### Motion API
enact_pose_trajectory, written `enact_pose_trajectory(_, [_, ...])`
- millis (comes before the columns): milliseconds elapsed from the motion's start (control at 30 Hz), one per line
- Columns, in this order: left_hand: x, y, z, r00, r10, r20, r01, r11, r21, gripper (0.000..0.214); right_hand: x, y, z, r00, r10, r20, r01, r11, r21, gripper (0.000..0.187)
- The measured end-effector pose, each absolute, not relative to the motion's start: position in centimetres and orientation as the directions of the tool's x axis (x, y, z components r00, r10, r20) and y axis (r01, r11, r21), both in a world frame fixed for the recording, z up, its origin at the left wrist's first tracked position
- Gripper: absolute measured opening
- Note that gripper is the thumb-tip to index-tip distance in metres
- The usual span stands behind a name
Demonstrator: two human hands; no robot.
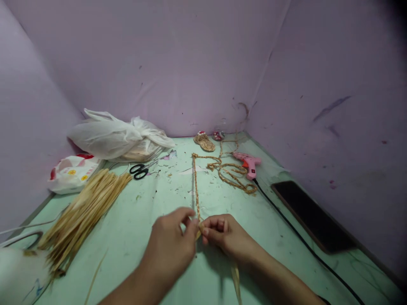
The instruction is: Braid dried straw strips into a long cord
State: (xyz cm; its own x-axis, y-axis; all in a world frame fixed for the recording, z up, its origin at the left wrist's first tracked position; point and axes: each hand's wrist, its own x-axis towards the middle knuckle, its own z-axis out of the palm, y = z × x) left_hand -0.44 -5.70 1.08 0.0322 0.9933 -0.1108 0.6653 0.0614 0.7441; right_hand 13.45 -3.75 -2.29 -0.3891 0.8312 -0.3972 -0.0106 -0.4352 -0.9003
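A thin braided straw cord point(196, 186) runs down the table toward me from a knot near the back. At its near end, my right hand point(227, 237) pinches the strands between thumb and fingers. My left hand point(173, 241) is curled at the same spot from the other side, slightly blurred, with thumb and forefinger closed at the braid. Fingers partly cover the working end. A loose flat straw strip point(236, 284) hangs below my right hand. The rest of the cord lies in loose loops point(233, 178) farther back.
At left lie a straw bundle point(85, 207), black-handled scissors point(139, 171), a wipes pack point(74, 173) and a white plastic bag point(117, 137). On the right are a pink glue gun point(249, 162), its black cable point(295, 237) and a phone point(313, 216). A small woven piece point(205, 142) sits behind.
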Motion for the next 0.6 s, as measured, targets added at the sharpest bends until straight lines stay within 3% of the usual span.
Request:
enact_pose_trajectory(67, [-0.8, -4.5, 1.2, 0.048, 0.906, -0.42, 0.443, 0.357, 0.822, 0.033, 13.6, -3.7, -2.2, -0.403, 0.834, -0.378, 0.01, -0.409, -0.912, 0.018])
enact_pose_trajectory(133, [-0.7, -4.0, 0.7, 0.213, 0.779, -0.59, 0.292, 0.525, 0.799, 0.027, 13.6, -3.7, -2.3, -0.443, 0.824, -0.353, 0.0, -0.393, -0.919, 0.017])
enact_pose_trajectory(200, [-0.2, -4.0, -0.1, 0.291, 0.722, -0.627, 0.229, 0.584, 0.779, 0.018, 13.7, -3.7, -2.5, -0.485, 0.817, -0.311, 0.01, -0.35, -0.937, 0.015])
enact_pose_trajectory(433, [1.1, -5.4, -1.6, 0.155, 0.75, -0.643, 0.254, 0.599, 0.76, 0.016, 14.2, -4.3, -2.8, -0.334, 0.913, -0.234, 0.369, -0.102, -0.924, 0.014])
enact_pose_trajectory(600, [0.8, -5.5, -1.4, 0.21, 0.776, -0.595, 0.306, 0.525, 0.794, 0.012, 14.4, -4.0, -2.8, -0.39, 0.883, -0.262, 0.277, -0.159, -0.948, 0.014])
